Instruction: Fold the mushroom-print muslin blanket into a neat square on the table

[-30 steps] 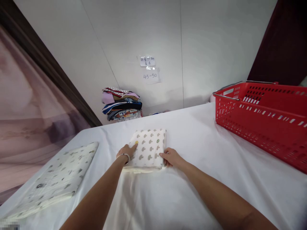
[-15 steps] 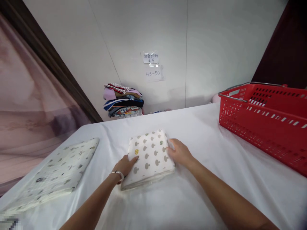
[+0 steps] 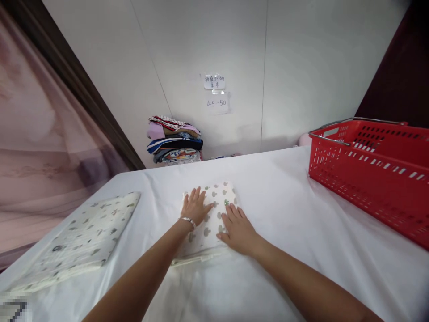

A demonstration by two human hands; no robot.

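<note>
A folded white cloth [image 3: 212, 221] with grey mushroom prints lies in front of me on the table. My left hand [image 3: 195, 206], with a silver bracelet at its wrist, rests flat on the cloth's left part, fingers spread. On the cloth's right side lies my right hand [image 3: 238, 229], palm down and fingers apart. Both hands touch the top of the cloth and hide parts of it. To the left is a second folded cloth [image 3: 90, 235], white with small dark and green prints; neither hand touches it.
A white sheet [image 3: 268, 188] covers the table. At the right stands a red perforated basket [image 3: 368, 179] with metal handles. Behind the table's far edge is a stack of folded textiles [image 3: 176, 141]. Paper labels [image 3: 216, 103] hang on the wall, and a pink curtain [image 3: 50, 147] hangs at left.
Both hands have moved from the cloth's side edges onto its top and now lie flat with fingers spread. The cloth has stayed in about the same place.
</note>
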